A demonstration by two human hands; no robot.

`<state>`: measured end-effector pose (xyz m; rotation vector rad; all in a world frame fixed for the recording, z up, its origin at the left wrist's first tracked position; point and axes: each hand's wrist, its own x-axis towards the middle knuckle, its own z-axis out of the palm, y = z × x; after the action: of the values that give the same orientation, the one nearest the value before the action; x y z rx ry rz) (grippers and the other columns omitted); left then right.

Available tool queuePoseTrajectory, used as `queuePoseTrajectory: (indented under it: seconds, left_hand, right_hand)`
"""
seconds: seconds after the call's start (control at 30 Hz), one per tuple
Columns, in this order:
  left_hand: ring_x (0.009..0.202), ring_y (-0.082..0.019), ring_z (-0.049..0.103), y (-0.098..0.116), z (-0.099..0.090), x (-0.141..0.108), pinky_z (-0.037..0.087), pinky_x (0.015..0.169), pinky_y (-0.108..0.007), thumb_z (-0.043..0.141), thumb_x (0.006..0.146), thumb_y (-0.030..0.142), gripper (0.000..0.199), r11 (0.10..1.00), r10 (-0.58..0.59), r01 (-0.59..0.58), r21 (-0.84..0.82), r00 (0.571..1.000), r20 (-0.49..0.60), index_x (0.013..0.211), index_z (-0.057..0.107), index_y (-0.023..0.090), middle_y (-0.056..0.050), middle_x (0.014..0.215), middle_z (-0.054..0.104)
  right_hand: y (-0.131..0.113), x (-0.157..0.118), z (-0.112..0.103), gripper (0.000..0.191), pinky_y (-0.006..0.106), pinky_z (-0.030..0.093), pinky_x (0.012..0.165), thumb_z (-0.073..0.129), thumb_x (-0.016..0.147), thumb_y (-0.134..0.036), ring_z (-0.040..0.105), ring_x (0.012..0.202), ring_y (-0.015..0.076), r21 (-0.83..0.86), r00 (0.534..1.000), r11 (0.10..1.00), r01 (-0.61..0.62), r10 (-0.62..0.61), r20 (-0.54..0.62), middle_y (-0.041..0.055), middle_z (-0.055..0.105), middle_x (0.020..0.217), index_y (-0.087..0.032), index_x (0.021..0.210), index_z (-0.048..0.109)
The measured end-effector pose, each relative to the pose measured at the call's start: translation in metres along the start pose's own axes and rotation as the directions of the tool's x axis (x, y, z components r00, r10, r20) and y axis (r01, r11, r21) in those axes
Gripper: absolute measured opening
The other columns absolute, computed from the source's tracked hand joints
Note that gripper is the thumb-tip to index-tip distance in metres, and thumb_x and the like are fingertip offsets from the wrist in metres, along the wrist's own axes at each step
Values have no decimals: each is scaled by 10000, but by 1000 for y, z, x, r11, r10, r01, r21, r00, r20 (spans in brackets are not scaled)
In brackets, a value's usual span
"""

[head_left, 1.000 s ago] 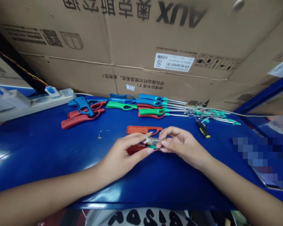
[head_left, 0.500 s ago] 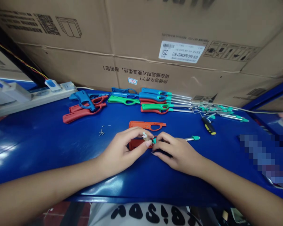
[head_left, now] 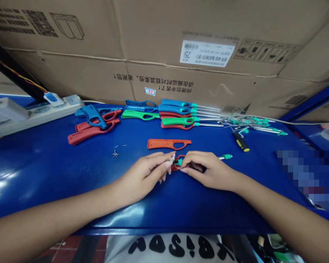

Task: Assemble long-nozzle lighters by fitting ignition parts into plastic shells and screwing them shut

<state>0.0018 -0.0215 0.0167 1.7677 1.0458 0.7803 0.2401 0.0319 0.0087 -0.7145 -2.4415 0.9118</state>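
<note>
My left hand [head_left: 150, 171] pinches a small whitish part [head_left: 172, 158] between thumb and fingertips, at the left end of a red shell half [head_left: 176, 168] lying on the table. A green piece [head_left: 178, 162] shows inside that shell. My right hand [head_left: 208, 166] is closed at the shell's right side, thumb and fingers pressed together near a thin wire; what exactly they grip is too small to tell. A metal tube with a green tip [head_left: 226, 156] sticks out beyond my right hand. Just behind lies an orange shell half [head_left: 168, 144].
Small screws [head_left: 115, 154] lie left on the blue table [head_left: 57, 171]. Red and blue shells [head_left: 94, 135] and assembled lighters [head_left: 178, 121] line the back. A screwdriver [head_left: 240, 141] lies by tubes and wires [head_left: 263, 128]. A power strip [head_left: 55, 109] and cardboard box [head_left: 153, 47] stand behind.
The whitish part has moved slightly right and down in my left hand, whose fingers have drawn together. My right fingers have closed up, and more of the green piece shows. The view has shifted slightly.
</note>
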Motion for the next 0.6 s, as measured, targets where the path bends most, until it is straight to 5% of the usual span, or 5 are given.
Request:
queuePoseTrajectory:
  seconds: [0.07,0.23,0.6]
  left_hand:
    - [637,-102,545,0,0,1,467,641,-234,408,1046,341,340,997,-46,47,-66,999,11,874,632,151,4,787,587]
    - [647,-115,543,-3,0,1,455,645,-240,419,1039,335,305,995,-72,72,-62,997,0,1232,609,194,13,808,645]
    - [822,-159,659,0,-1,4,501,821,-294,475,1025,304,207,989,-62,64,-137,998,15,1069,628,172,-18,838,698]
  right_hand:
    - [0,-1,1,77,208,395,588,626,959,-258,474,619,76,50,999,998,-45,47,-28,-18,618,807,-196,931,663]
    - [-3,-2,4,101,213,326,513,617,957,-260,390,544,64,165,990,980,-115,126,-61,-39,526,717,-179,925,668]
    - [-4,1,6,137,225,324,509,621,953,-285,406,563,76,247,977,954,-167,193,-86,-4,573,771,-177,921,700]
